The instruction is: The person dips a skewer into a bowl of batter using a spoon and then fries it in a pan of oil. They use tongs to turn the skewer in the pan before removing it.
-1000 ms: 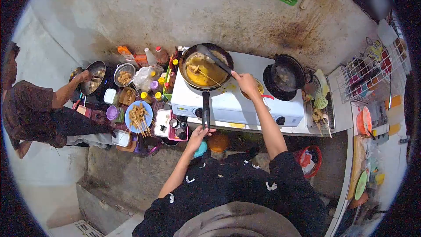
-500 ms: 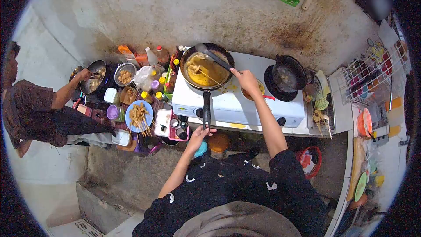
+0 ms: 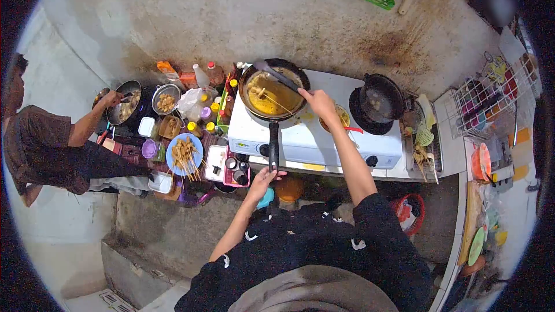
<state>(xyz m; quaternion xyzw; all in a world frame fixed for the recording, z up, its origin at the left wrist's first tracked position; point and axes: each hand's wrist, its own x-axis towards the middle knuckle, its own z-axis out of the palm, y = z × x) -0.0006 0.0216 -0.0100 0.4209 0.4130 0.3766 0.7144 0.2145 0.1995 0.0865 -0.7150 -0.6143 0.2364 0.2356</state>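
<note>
A black frying pan (image 3: 293, 68) sits on the left side of the white gas stove (image 3: 324, 150), with yellowish sauce and a skewered piece of food (image 3: 260, 91) in it. My left hand (image 3: 265, 181) is closed at the end of the pan's black handle (image 3: 274, 149). Gripped in my right hand (image 3: 319, 107) is a dark long-handled spatula (image 3: 280, 76). Its head hangs over the pan's upper left rim. Below my right wrist is a small bowl of sauce (image 3: 342, 117), partly hidden, with a red handle beside it.
A dark pot (image 3: 384, 96) occupies the right burner. To the left stand a blue plate of skewers (image 3: 173, 145), bottles and a strainer of food (image 3: 166, 101). Farther left, another person (image 3: 46, 144) stirs a wok (image 3: 128, 110). A dish rack (image 3: 485, 98) is at the right.
My right hand and the spatula have shifted slightly left, with the spatula's head moving out toward the pan's rim. My left hand stays at the handle. The other person's hand moved slightly.
</note>
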